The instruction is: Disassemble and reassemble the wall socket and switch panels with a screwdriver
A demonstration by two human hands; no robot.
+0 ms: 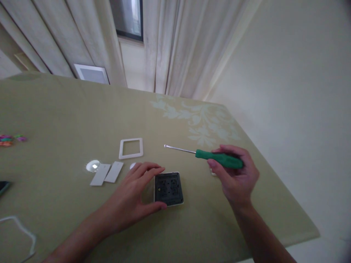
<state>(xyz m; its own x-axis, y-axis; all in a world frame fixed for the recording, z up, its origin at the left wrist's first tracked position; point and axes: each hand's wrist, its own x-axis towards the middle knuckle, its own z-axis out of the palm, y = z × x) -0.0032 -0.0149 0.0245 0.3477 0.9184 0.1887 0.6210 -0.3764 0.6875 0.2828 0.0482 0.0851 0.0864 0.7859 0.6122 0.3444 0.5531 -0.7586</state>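
Note:
My left hand (134, 197) grips the left side of a dark square switch module (168, 189) that lies flat on the olive tablecloth (68, 117), thumb at its near edge and fingers at its far edge. My right hand (236, 177) holds a green-handled screwdriver (214, 157) above the table, its metal shaft pointing left, apart from the module. A white square frame (131, 148) lies behind the module. Two white rocker plates (106, 173) lie to the left of my left hand.
A shiny round disc (92, 166) lies beside the plates. Small coloured pieces (11, 139) sit at the far left, a dark object (3, 187) and a white cable (22, 230) near the left edge. The table's right edge runs close to my right arm. Curtains hang behind.

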